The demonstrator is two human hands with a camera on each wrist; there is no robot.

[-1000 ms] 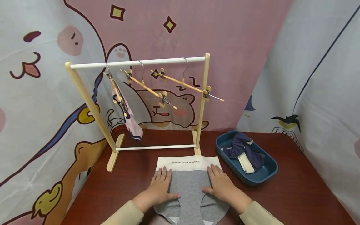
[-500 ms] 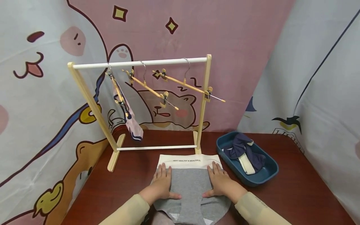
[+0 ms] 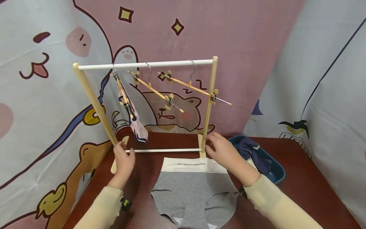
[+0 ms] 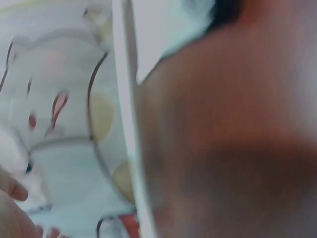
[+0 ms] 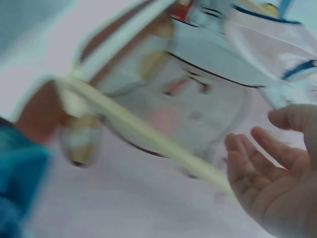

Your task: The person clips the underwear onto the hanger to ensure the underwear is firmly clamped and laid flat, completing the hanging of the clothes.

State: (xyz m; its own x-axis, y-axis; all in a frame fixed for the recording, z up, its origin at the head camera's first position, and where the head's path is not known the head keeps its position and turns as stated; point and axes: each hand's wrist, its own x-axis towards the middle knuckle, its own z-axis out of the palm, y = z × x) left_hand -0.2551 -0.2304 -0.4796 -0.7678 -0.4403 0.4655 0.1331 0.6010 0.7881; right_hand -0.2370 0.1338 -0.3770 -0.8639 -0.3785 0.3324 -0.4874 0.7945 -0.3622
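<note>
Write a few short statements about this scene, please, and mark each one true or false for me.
1. The gray underwear lies on the table. True.
2. Both hands press on the gray underwear. False: the left hand is at the rack's left post, and the right hand is by its right post.
3. Three hangers hang from the white top bar. True.
4. The pink garment lies in the blue basin. False: it hangs from the leftmost hanger.
5. Navy cloth lies in the blue basin. True.
</note>
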